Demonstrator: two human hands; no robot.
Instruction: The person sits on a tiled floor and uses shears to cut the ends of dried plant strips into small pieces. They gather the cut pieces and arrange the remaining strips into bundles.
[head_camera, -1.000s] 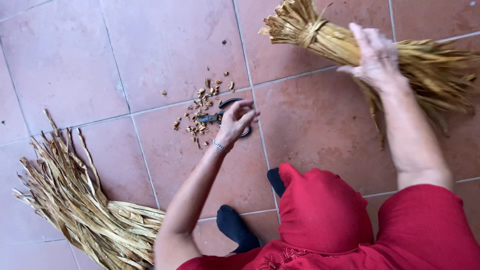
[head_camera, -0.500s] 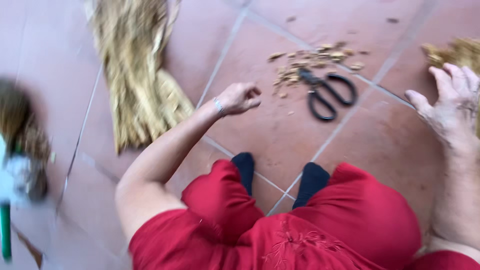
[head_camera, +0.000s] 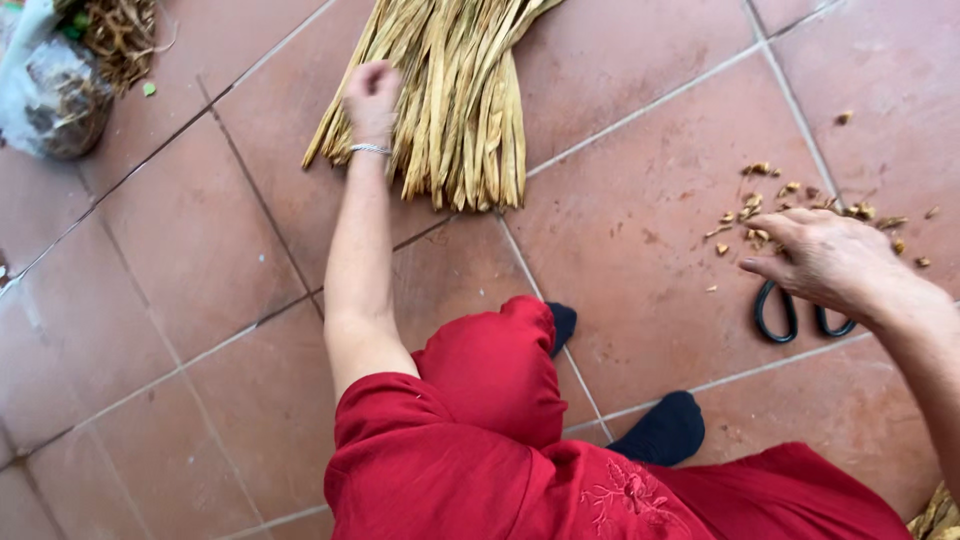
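Far left: a clear plastic bag (head_camera: 50, 90) of dried plant stuff lies on the tiled floor (head_camera: 190, 260), well apart from both hands.
Left hand (head_camera: 371, 98): fingers curled shut on strands at the near edge of the bundle of dried straw-coloured leaves (head_camera: 465, 100) (a thin bracelet sits at the wrist).
Bundle: lying flat on the tiles, cut ends fanned toward the person.
Middle: red clothing, dark socks (head_camera: 660, 430).
Right hand (head_camera: 825, 262): loosely open, palm down, gripping nothing, over the black scissors (head_camera: 790, 315).
Scissors: flat on the floor, loops showing below the hand, just beside scattered leaf clippings (head_camera: 790, 200).
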